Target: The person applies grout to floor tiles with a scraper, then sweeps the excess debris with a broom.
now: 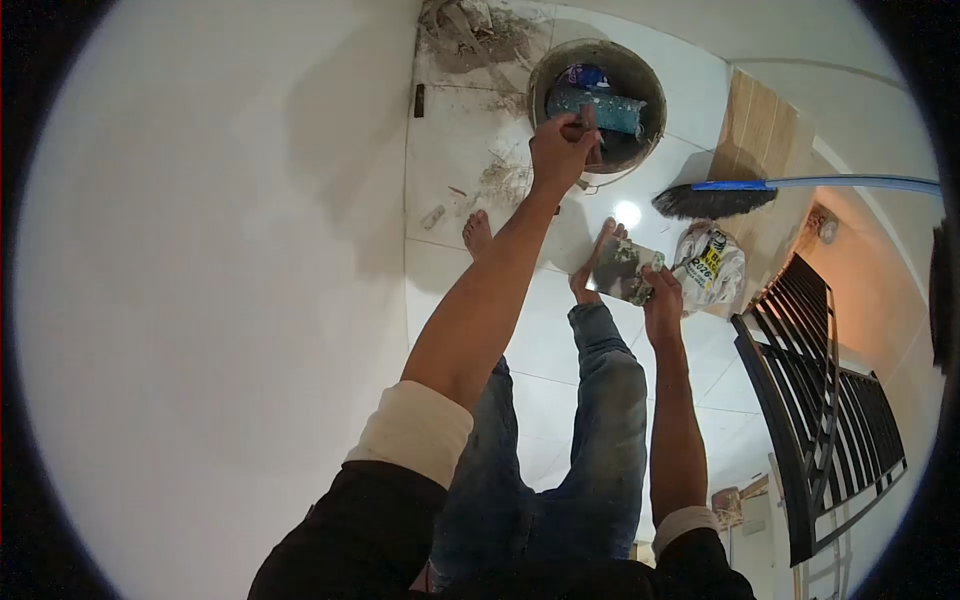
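Observation:
My left hand (pixel 563 152) reaches over the near left part of a round bucket (pixel 655 125), its fingers wrapped round a brown handle-like piece (pixel 588 122). Inside the bucket lie a paint-spattered teal roller-like object (pixel 615 112) and a blue item (pixel 585 76). Lower and to the right, my right hand (pixel 660 290) grips the edge of a flat square plate (pixel 617 268), grey with mottled residue along its right side. The plate is above my right foot. The far end of the brown piece is hard to make out.
A broom (pixel 715 198) with a blue handle lies at the right, above a white printed bag (pixel 712 265). Debris (pixel 470 40) covers floor tiles at the back left. A black slatted railing (pixel 800 380) stands at the right, and a white wall (pixel 200 300) fills the left.

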The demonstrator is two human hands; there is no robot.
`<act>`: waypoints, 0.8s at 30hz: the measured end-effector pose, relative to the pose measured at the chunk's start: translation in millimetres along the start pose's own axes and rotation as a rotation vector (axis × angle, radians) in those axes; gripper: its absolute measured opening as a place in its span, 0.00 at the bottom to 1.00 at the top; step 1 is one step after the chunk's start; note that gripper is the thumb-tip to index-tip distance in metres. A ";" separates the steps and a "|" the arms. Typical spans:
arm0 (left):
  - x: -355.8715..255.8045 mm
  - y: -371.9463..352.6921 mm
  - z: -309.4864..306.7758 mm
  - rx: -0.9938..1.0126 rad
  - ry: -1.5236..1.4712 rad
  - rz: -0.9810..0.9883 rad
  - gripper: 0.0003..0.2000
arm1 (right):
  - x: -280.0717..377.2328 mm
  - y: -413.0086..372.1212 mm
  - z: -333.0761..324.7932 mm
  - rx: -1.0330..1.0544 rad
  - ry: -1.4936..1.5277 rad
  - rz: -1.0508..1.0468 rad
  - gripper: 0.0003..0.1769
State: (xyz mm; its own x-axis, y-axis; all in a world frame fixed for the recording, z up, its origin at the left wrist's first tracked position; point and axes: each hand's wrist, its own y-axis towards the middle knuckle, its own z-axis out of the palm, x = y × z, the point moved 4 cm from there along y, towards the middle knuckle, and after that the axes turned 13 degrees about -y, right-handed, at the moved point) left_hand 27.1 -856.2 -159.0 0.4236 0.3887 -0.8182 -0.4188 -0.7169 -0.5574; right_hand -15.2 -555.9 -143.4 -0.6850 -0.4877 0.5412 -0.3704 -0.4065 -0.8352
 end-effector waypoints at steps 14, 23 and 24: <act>130.3 83.8 -52.4 0.014 -0.296 -0.255 0.56 | -38.4 176.6 39.1 -0.038 0.355 -0.267 0.22; 125.6 120.2 31.0 0.334 -0.432 -0.107 0.53 | -10.3 216.0 -1.4 -0.278 0.651 -0.436 0.18; 131.5 130.9 36.9 0.339 -0.423 -0.066 0.45 | -16.4 202.1 -10.6 -0.577 0.028 -0.487 0.18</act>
State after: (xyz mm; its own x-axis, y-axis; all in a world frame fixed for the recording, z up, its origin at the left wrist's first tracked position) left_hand -1.7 -877.6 -344.7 0.1269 0.6759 -0.7260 -0.6670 -0.4836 -0.5668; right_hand -85.4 -621.9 -322.1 -0.3724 -0.3336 0.8661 -0.8998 -0.0988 -0.4249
